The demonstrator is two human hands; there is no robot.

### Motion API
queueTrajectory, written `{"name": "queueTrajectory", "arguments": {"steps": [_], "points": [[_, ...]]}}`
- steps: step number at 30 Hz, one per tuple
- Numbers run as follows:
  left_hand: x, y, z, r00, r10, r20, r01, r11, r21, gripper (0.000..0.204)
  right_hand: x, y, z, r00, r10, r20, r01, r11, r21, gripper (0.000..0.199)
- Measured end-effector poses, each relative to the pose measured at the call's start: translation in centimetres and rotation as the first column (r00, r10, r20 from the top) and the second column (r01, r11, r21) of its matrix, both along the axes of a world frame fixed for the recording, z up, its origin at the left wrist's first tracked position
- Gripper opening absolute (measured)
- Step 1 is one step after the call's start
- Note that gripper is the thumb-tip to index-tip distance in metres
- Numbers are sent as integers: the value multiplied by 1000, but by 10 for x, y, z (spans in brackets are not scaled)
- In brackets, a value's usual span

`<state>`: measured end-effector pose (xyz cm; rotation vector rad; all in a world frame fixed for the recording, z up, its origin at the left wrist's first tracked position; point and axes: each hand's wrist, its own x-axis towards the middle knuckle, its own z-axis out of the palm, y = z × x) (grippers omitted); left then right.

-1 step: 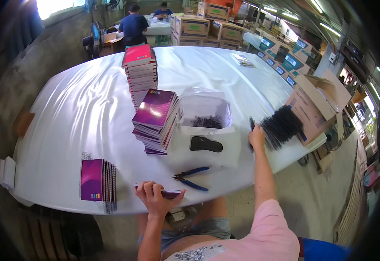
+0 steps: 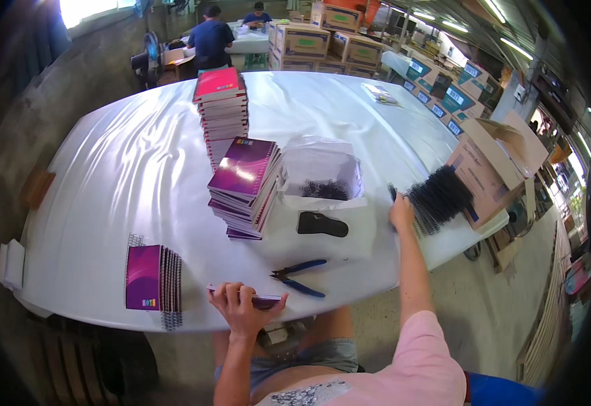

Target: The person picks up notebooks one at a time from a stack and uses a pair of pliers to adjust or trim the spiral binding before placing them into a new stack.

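Observation:
My left hand (image 2: pixel 236 303) is closed around a thin purple-edged notebook (image 2: pixel 267 300), held nearly edge-on at the table's near edge. On the right, my right hand (image 2: pixel 402 211) pinches a black spiral binding coil (image 2: pixel 391 191), beside a heap of similar black coils (image 2: pixel 441 196). Blue-handled cutting pliers (image 2: pixel 301 287) lie spread between my hands. To the left, a small stack of purple notebooks (image 2: pixel 143 276) has wire spirals sticking out. Ahead stands a taller pile of purple notebooks (image 2: pixel 243 172), next to a clear plastic bag (image 2: pixel 319 154) with loose black coil pieces (image 2: pixel 324 190).
A dark flat shoe-sole-shaped piece (image 2: pixel 322 224) lies in front of the bag. Red notebooks (image 2: pixel 221 88) are piled high behind the purple ones. An opened cardboard box (image 2: pixel 479 169) leans at the table's right edge. Two people (image 2: pixel 211 44) sit at a far table near stacked cartons (image 2: pixel 302 42).

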<state>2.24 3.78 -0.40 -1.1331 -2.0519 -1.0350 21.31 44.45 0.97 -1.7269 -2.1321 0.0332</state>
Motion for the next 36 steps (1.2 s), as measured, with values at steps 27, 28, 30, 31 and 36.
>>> {"name": "queueTrajectory", "arguments": {"steps": [27, 28, 30, 31, 36], "points": [[-1, -8, 2, 993, 76, -90, -76, 997, 9, 40, -74, -275, 26, 322, 822, -470, -916, 397, 66, 18], [-1, -7, 2, 994, 81, -80, -81, 997, -2, 40, -76, -275, 22, 318, 823, -471, -917, 394, 68, 18], [-2, -8, 2, 993, 90, -71, -91, 996, -12, 40, -78, -276, 18, 274, 807, -523, -918, 381, 106, 15], [-3, -7, 1, 992, 103, -70, -104, 994, -12, 41, -79, -277, 19, 272, 810, -520, -920, 377, 106, 15], [-3, -6, -2, 990, 134, -46, -135, 991, -16, 42, -77, -271, 20, 230, 746, -625, -945, 325, 40, 15]]}}
